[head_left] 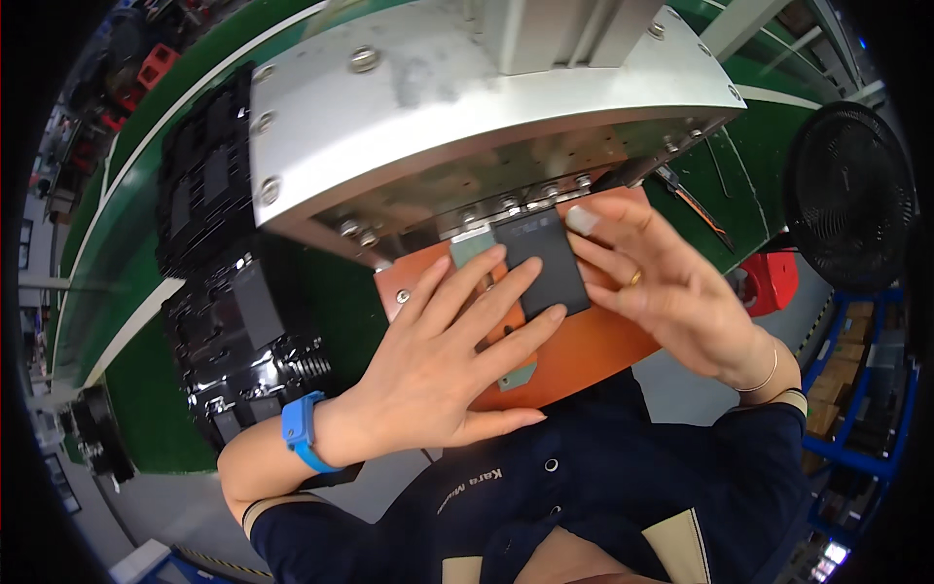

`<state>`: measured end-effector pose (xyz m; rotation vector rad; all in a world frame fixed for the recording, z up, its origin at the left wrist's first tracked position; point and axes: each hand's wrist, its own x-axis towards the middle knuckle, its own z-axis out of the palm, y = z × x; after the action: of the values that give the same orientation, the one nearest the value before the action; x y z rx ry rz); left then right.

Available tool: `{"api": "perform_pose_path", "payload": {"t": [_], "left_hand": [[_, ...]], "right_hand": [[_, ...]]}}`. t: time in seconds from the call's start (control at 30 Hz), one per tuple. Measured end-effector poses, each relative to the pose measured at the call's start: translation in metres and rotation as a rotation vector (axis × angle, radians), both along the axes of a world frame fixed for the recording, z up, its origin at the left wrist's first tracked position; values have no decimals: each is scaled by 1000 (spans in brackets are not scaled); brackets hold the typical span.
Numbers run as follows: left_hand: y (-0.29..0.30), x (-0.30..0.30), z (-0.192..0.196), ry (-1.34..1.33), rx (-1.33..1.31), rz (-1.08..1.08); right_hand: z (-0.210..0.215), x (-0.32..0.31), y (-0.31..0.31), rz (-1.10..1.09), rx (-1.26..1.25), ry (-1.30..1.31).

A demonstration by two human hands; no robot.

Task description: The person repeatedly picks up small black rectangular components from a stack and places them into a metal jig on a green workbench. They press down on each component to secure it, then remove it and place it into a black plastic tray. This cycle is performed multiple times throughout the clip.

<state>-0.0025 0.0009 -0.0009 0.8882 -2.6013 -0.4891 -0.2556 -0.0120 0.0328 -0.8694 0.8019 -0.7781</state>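
A flat black rectangular block (543,261) lies on an orange board (559,343) under the front edge of a silver metal press-like frame (486,117). My left hand (438,360) is spread palm down, its fingertips on the block's left side and on a pale green strip (474,245) beside it. At the block's right edge is my right hand (671,292), fingers bent and apart, close to or touching that edge. Something whitish covers one of its fingertips; I cannot tell what. The left hand hides part of the green strip and the board.
Black moulded trays (248,331) with block-like parts are stacked at the left on the green table (146,419). At the right lie an orange-and-black cutter-like tool (696,209), a black round fan (848,195) and a red object (771,282). Shelving with boxes (846,360) stands beyond.
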Motion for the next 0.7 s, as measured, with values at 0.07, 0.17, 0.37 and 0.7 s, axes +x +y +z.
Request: {"api": "perform_pose_path", "payload": {"t": [0.07,0.17,0.37,0.7], "left_hand": [[1,1,1,52,-66,-4],[-3,4,5,240,-144,17],[18,27,11,488,155,226],[70,73,25,937,525,755]], "right_hand": [[-3,-1,-10,11,36,-27],[-7,6,-25,-6,0,319],[-10,1,-20,14,-291,395],[-2,105,8,325,-846,275]]}}
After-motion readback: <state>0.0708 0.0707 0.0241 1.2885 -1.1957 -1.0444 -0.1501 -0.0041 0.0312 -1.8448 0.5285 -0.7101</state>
